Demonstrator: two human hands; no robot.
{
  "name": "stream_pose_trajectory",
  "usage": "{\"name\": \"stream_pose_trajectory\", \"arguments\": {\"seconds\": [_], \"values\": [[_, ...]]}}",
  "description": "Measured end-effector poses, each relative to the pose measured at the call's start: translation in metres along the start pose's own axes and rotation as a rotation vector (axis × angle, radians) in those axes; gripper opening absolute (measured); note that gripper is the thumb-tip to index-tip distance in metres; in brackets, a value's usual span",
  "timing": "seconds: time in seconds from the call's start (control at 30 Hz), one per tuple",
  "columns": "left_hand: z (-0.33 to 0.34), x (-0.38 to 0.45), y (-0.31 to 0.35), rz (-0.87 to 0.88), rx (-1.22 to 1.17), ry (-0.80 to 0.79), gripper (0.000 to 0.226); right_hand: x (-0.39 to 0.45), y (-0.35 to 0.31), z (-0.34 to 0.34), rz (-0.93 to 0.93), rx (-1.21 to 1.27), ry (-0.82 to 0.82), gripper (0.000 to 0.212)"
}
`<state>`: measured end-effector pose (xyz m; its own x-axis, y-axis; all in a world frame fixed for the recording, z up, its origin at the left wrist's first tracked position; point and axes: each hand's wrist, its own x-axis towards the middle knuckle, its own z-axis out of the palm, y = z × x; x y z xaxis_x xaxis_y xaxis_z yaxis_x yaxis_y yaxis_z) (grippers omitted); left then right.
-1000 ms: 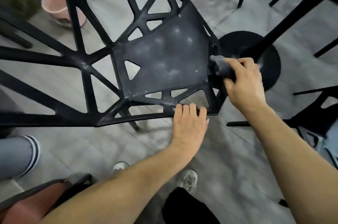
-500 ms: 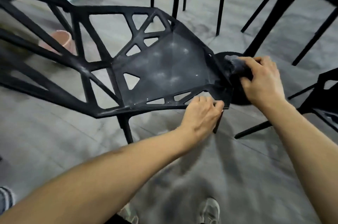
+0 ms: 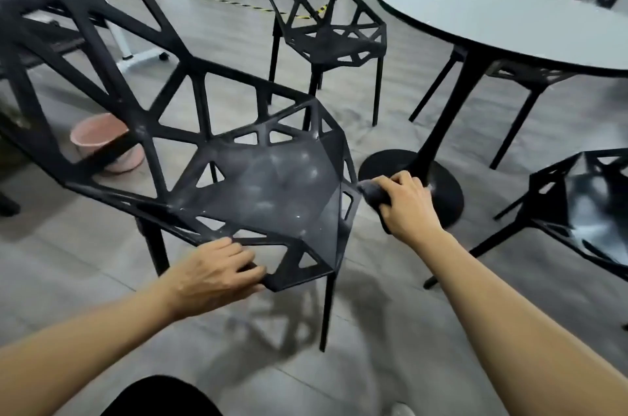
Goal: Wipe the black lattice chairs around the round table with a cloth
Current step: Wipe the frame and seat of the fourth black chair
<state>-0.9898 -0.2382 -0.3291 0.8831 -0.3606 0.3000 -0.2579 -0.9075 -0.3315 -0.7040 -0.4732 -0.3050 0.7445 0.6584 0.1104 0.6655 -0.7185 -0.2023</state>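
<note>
A round table (image 3: 509,24) with a pale grey top stands on a single black column and disc foot at the right of the room, and several black lattice chairs are grouped around it. The nearest chair (image 3: 272,191) fills the middle of the view, its seat facing up and its open-work back stretching away to the left. Its seat carries pale dusty smudges and specks, so I judge it only partly wiped. A second chair (image 3: 326,38) stands beyond it, a third chair (image 3: 584,204) sits at the right edge, and parts of others show behind and under the table; nothing shows whether any of them has been cleaned. A pink bucket (image 3: 102,143) rests on the grey floor behind the nearest chair's back. The person's left hand (image 3: 217,274) has its fingers curled around the front rim of the nearest seat, gripping it to steady the chair. The right hand (image 3: 404,204) is closed around a bunched dark cloth (image 3: 372,193), which touches the seat's right edge near a corner. The wiping looks to be at the rim of this one chair, with the seat panel, the long back and the legs probably left, then the other chairs.
</note>
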Motion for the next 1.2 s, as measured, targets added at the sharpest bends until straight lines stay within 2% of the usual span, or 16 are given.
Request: {"name": "stream_pose_trajectory", "arguments": {"seconds": [0.13, 0.27, 0.33, 0.43, 0.53, 0.57, 0.6, 0.67, 0.73, 0.77, 0.83, 0.97, 1.2], "values": [[-0.011, -0.051, -0.030, -0.201, -0.008, -0.132, 0.038, 0.028, -0.020, 0.016, 0.080, 0.111, -0.087, 0.030], [-0.012, -0.066, -0.034, -0.585, 0.034, -0.197, 0.054, 0.059, -0.038, 0.032, 0.133, 0.314, -0.148, 0.009], [-0.008, -0.056, -0.020, -0.741, 0.031, -0.262, 0.053, 0.078, -0.049, 0.036, 0.191, 0.409, -0.170, 0.012], [0.007, -0.032, 0.013, -0.779, -0.008, -0.341, 0.056, 0.111, -0.057, 0.048, 0.305, 0.456, -0.252, 0.019], [0.025, -0.013, 0.037, -0.819, 0.030, -0.420, 0.077, 0.138, -0.057, 0.062, 0.336, 0.481, -0.375, 0.058], [0.030, -0.010, 0.040, -0.852, 0.039, -0.424, 0.080, 0.143, -0.060, 0.064, 0.347, 0.514, -0.420, 0.064], [0.033, -0.008, 0.040, -0.874, 0.046, -0.418, 0.082, 0.149, -0.059, 0.064, 0.362, 0.561, -0.465, 0.058], [0.037, -0.007, 0.039, -0.881, 0.062, -0.398, 0.082, 0.157, -0.057, 0.063, 0.420, 0.650, -0.605, 0.034], [0.040, -0.009, 0.039, -0.867, 0.076, -0.384, 0.080, 0.155, -0.048, 0.065, 0.492, 0.733, -0.797, 0.039], [0.041, -0.010, 0.040, -0.861, 0.082, -0.381, 0.079, 0.153, -0.042, 0.072, 0.535, 0.773, -0.824, 0.040], [0.043, -0.012, 0.041, -0.862, 0.096, -0.370, 0.077, 0.148, -0.035, 0.086, 0.597, 0.887, -0.778, 0.037], [0.042, -0.012, 0.041, -0.869, 0.109, -0.340, 0.073, 0.137, -0.042, 0.098, 0.580, 0.967, -0.541, 0.022], [0.032, -0.037, 0.029, -0.737, 0.048, -0.279, 0.063, 0.085, -0.040, 0.086, 0.625, 0.955, -0.471, 0.020]]}}
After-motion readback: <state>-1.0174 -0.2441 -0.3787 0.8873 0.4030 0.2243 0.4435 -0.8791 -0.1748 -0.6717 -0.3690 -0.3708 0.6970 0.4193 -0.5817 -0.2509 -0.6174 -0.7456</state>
